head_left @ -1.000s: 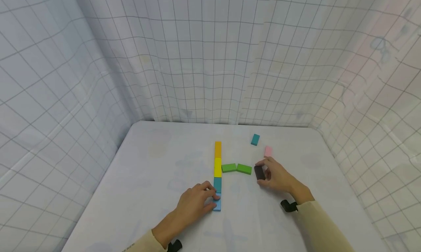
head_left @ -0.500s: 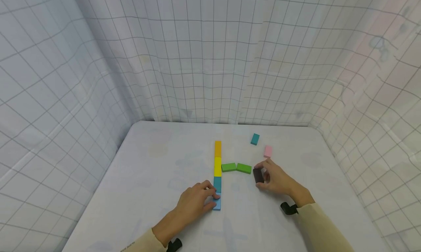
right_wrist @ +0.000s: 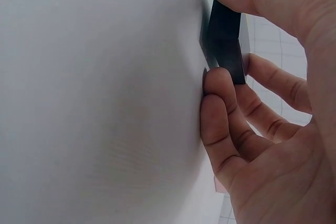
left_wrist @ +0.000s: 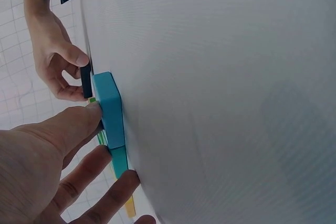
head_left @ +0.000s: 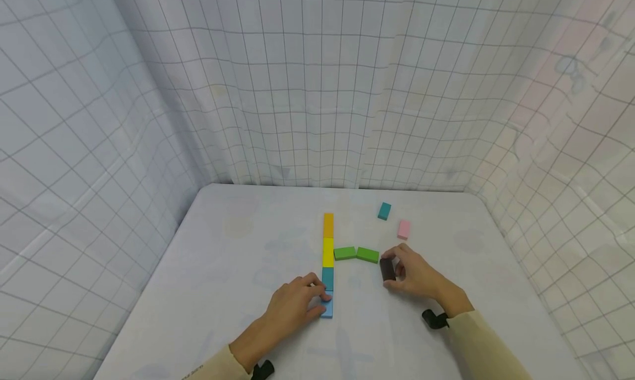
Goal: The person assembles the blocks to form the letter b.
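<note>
The left hand [head_left: 294, 305] rests its thumb and fingertips on a light blue block [head_left: 328, 305], the near end of a straight row. Beyond it in that row lie a teal block [head_left: 328, 278], a yellow block [head_left: 328, 252] and an orange block [head_left: 329, 225]. Between thumb and fingers the right hand [head_left: 414, 274] grips a black block [head_left: 387, 269], seen close up as a dark block [right_wrist: 226, 38] in the right wrist view. This block is just right of two green blocks [head_left: 367, 255], which extend from the yellow block at a slight angle to each other.
Behind the right hand lie a pink block [head_left: 404, 229] and a separate teal block [head_left: 384, 211] on the white table [head_left: 238, 247]. Grid-patterned white curtains [head_left: 307, 93] rise along the table's back and sides. A dark wrist device [head_left: 435, 319] sits on the right wrist.
The right hand has drawn the black block slightly nearer and to the left, beside the end of the green blocks. The left hand has stayed in place.
</note>
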`<state>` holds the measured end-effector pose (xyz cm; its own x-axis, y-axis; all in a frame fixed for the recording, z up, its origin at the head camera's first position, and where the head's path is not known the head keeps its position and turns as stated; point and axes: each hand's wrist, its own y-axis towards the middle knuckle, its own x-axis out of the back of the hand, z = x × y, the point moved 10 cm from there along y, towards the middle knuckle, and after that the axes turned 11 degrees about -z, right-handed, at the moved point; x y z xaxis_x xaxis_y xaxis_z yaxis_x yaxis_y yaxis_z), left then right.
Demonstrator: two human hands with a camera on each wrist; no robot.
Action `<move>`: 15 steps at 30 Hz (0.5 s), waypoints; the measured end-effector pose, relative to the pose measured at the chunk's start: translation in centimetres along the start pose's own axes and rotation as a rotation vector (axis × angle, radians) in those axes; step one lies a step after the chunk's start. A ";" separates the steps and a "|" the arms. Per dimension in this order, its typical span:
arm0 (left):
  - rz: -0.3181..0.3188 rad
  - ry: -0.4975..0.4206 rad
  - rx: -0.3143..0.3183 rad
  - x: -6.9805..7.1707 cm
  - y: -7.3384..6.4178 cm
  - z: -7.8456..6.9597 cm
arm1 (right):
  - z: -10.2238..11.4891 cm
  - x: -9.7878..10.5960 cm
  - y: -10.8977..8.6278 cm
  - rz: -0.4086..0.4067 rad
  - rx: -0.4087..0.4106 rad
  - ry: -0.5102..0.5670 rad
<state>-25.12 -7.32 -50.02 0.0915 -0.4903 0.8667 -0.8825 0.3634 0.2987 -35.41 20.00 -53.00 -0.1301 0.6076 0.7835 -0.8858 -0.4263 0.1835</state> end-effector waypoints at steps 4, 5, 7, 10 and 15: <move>-0.001 0.005 -0.006 0.0 0.0 0.0 | 0.5 0.0 -0.2 -0.003 0.022 -0.004; 0.000 0.007 -0.004 -0.1 0.0 0.0 | 0.6 0.0 -0.2 -0.004 0.028 -0.006; 0.003 0.009 -0.003 -0.1 0.0 0.0 | 0.7 0.0 -0.3 -0.007 0.036 -0.008; 0.007 0.006 0.003 -0.1 0.0 0.1 | 0.9 -0.1 -0.3 -0.009 0.044 -0.007; 0.003 0.005 -0.002 0.0 0.0 0.0 | 1.1 0.0 -0.3 -0.014 0.054 0.006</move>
<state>-25.09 -7.32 -50.08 0.0908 -0.4853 0.8696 -0.8820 0.3663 0.2965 -34.65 19.38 -52.44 -0.1207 0.6179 0.7769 -0.8624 -0.4529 0.2262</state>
